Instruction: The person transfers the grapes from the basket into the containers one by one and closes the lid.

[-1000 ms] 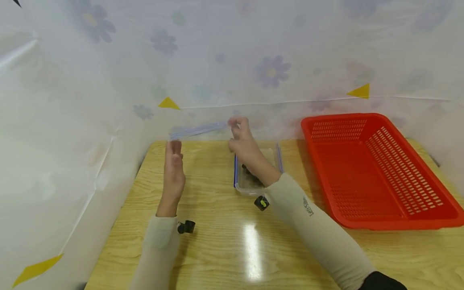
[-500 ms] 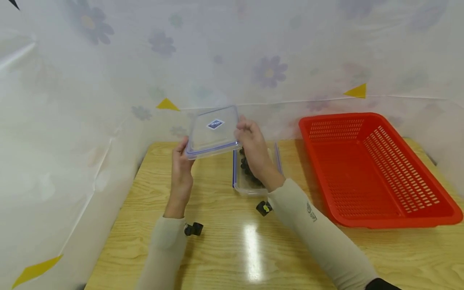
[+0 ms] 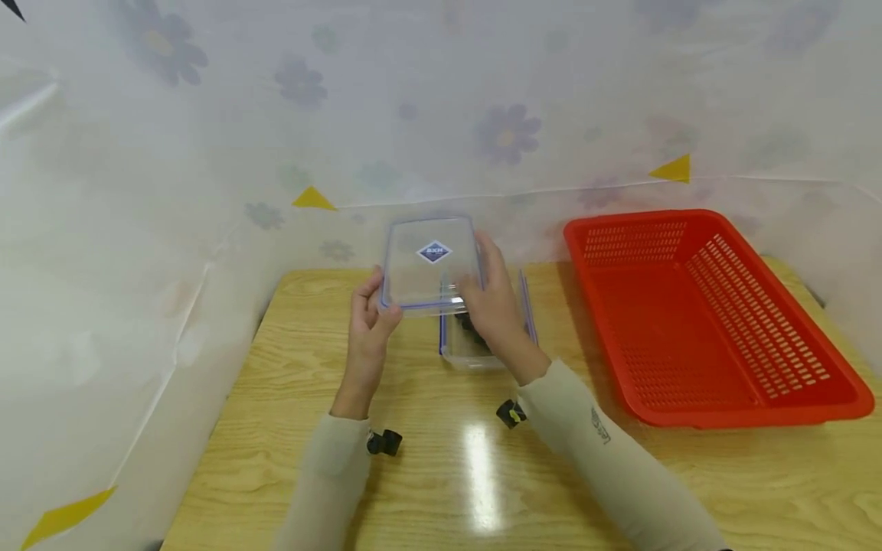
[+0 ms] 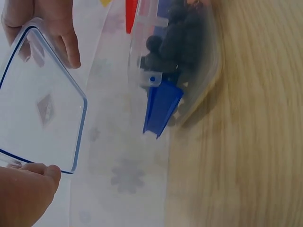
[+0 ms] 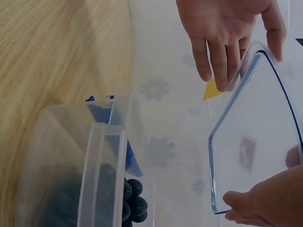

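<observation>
A clear lid [image 3: 432, 260] with a blue gasket and a diamond label is raised over the table between both hands. My left hand [image 3: 368, 329] holds its near left corner; in the left wrist view this hand's thumb [image 4: 53, 174] lies along the edge. My right hand [image 3: 498, 310] grips the right side, its thumb over the lid and its fingers at the edge. Behind and below stands a clear plastic box [image 3: 458, 360] with blue side clips, partly covered by the lid and right hand. Dark grapes [image 5: 135, 203] lie inside it, some showing above the rim.
To the right stands a red perforated plastic basket [image 3: 630, 402] on the wooden table [image 3: 289, 428]. A white flowered plastic sheet [image 3: 386, 99] hangs along the back and left, with yellow tape pieces [image 3: 315, 198] on it.
The lid was edge-on, then tilted so its labelled face shows. It has moved right and nearer, overlapping the box. My left hand has moved right, its thumb now over the lid's corner.
</observation>
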`<state>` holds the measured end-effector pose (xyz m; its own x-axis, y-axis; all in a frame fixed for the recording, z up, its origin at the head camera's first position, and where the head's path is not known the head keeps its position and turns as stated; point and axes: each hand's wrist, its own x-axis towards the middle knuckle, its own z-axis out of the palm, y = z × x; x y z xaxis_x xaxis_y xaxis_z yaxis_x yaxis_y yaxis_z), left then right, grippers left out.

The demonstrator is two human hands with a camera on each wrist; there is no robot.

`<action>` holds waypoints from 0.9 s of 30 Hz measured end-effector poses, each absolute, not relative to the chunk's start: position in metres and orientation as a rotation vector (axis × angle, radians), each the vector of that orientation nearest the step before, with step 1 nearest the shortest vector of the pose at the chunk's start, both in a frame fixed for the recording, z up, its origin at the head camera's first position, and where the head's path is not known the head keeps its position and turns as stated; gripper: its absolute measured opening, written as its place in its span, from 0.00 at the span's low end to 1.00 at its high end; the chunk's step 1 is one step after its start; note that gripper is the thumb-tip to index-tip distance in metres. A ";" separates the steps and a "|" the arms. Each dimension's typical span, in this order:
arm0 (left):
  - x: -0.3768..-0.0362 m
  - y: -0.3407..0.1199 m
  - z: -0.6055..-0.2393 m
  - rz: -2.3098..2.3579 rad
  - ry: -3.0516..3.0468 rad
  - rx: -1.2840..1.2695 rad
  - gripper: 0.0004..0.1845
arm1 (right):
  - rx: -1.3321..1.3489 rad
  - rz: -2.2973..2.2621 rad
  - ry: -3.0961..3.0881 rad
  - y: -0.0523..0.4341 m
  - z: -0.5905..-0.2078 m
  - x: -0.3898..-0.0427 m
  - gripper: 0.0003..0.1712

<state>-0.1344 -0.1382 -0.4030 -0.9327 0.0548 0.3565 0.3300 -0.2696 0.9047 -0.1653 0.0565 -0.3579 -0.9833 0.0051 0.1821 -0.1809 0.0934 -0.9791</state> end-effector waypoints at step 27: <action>-0.149 -0.091 -0.409 -2.478 -1.828 -0.357 0.42 | 0.403 2.056 -2.100 0.104 -0.390 -0.131 0.46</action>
